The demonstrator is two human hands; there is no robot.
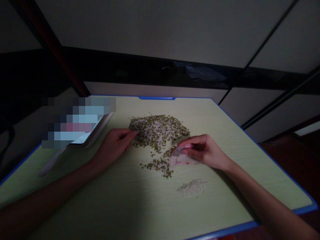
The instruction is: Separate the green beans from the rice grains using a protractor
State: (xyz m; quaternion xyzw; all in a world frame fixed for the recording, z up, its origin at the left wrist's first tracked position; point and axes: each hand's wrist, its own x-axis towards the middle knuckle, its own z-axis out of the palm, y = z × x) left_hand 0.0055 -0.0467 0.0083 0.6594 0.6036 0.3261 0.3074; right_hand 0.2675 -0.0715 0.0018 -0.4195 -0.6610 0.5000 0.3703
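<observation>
On the pale worktop (pixel 105 206), to the left of the left fingers, lies a tablet-like device (pixel 86 136), its screen mostly blurred out. The left hand (pixel 116 143) rests at the near left edge of a broad heap (pixel 160 128), thumb and forefinger drawn close together; whether they pinch anything cannot be told. The heap spreads between and beyond both sets of fingers, loose and low, small olive-green beans speckled all through with whitish grains. Nearer the person, just left of the right fingers, trails a thinner scatter of mostly green beans (pixel 157 165). Beside it stands a see-through pinkish piece (pixel 181 160) with a rounded edge and faint markings, gripped along its upper side between thumb and fingers of the right hand (pixel 205 150). Below those fingers, apart from the beans, sits a small whitish pile of grains (pixel 192 187).
</observation>
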